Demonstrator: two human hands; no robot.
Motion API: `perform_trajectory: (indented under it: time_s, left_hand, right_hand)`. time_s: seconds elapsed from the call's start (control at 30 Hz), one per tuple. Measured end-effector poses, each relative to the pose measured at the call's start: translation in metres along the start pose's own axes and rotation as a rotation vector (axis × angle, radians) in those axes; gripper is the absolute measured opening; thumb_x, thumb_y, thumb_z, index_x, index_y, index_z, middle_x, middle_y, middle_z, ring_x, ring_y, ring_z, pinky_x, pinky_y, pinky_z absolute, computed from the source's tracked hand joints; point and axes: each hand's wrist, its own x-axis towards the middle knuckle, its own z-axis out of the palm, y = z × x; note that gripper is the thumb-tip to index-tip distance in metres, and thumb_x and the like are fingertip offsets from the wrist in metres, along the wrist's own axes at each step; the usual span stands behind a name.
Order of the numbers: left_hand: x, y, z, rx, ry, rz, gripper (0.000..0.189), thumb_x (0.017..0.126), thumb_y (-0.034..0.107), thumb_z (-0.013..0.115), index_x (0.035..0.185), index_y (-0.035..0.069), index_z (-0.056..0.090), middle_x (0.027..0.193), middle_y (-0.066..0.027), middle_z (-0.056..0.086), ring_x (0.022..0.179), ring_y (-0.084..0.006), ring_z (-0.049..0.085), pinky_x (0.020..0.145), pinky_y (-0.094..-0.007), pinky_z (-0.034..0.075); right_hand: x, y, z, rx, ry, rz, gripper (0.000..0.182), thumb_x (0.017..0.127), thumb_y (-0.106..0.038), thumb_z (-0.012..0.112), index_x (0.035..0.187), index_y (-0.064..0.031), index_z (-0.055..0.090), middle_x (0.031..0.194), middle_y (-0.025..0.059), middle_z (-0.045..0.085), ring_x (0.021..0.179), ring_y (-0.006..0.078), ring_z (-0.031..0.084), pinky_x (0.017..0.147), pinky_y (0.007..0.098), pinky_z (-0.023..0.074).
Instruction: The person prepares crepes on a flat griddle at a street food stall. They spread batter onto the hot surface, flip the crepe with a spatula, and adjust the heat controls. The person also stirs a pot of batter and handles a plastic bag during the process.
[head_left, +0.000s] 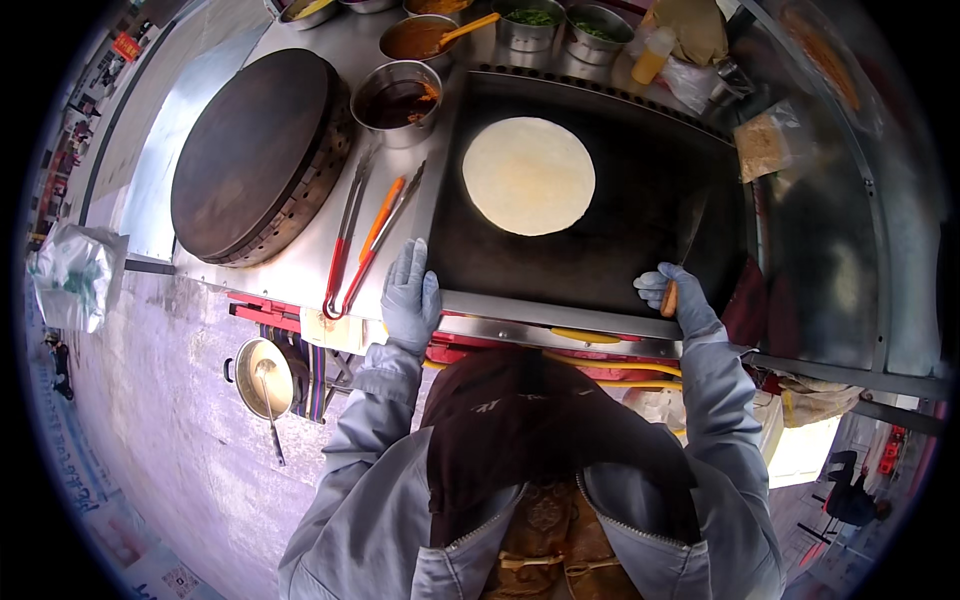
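My left hand (410, 300), in a thin pale glove, lies flat with fingers extended on the steel counter's front edge, beside the griddle's left corner. It holds nothing. In my right hand (688, 301), also gloved, is the wooden handle of a spatula (670, 298); its thin metal blade points away from me over the griddle's right side. A round, pale flatbread (529, 176) lies flat on the dark flat griddle (517, 270), left of its middle. Red-handled metal tongs (337, 262) rest left of the griddle, with an orange-handled utensil (381, 220) between their arms.
A round crepe plate (251, 150) stands at the left. Behind the tongs is a pot of dark sauce (397, 105); several more containers line the back. A squeeze bottle (654, 56) stands back right. Below the counter at left sits a batter pot (262, 375) with a ladle.
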Motion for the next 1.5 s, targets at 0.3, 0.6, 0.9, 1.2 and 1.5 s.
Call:
perform_trajectory:
  time_s: [0.3,0.6,0.9,1.2,1.5]
  left_hand:
    - [-0.0016,-0.0019,0.0006,0.002,-0.02,-0.006,0.045,0.091,0.015,0.049,0.134,0.003,0.047,0.132,-0.021,0.051,0.121,-0.0384,0.048,0.101,-0.0453,0.037]
    - [-0.001,-0.0014,-0.0003,-0.004,-0.017,0.006,0.044,0.091,0.015,0.049,0.134,0.002,0.047,0.131,-0.0212,0.051,0.121,-0.0388,0.048,0.101,-0.0452,0.037]
    - [-0.0013,-0.0021,-0.0003,0.003,-0.019,0.019,0.044,0.091,0.014,0.049,0.133,0.002,0.047,0.131,-0.0208,0.051,0.122,-0.0383,0.048,0.101,-0.0448,0.037]
    - [-0.001,-0.0016,-0.0003,0.006,-0.025,-0.001,0.045,0.091,0.015,0.049,0.134,0.002,0.048,0.132,-0.022,0.05,0.122,-0.0388,0.048,0.101,-0.0447,0.037]
    - [-0.002,-0.0052,0.002,0.016,-0.01,0.022,0.045,0.09,0.015,0.049,0.133,0.003,0.048,0.132,-0.0225,0.05,0.12,-0.0394,0.049,0.101,-0.0449,0.037]
  right_hand:
    - [0.0016,0.0005,-0.0007,-0.007,0.017,0.012,0.042,0.093,-0.04,0.046,0.09,-0.0042,0.069,0.099,0.0165,0.07,0.083,0.0284,0.067,0.07,0.0361,0.0516]
    - [0.0024,0.0023,-0.002,-0.01,0.012,-0.005,0.041,0.092,-0.039,0.046,0.09,-0.0047,0.069,0.098,0.0164,0.07,0.082,0.0281,0.066,0.069,0.036,0.0508]
    - [0.0016,-0.0001,0.0002,0.033,0.015,0.012,0.041,0.094,-0.036,0.046,0.092,-0.0008,0.067,0.096,0.0183,0.069,0.079,0.0282,0.067,0.068,0.0353,0.0526]
    - [0.0029,0.0019,-0.0014,0.009,0.008,-0.001,0.04,0.093,-0.038,0.046,0.09,-0.0045,0.068,0.097,0.0169,0.07,0.081,0.029,0.067,0.069,0.0364,0.0515]
    - [0.0017,-0.0004,0.0011,0.063,0.021,0.017,0.041,0.095,-0.034,0.046,0.091,0.0015,0.067,0.093,0.0189,0.069,0.077,0.0276,0.067,0.066,0.0347,0.0531]
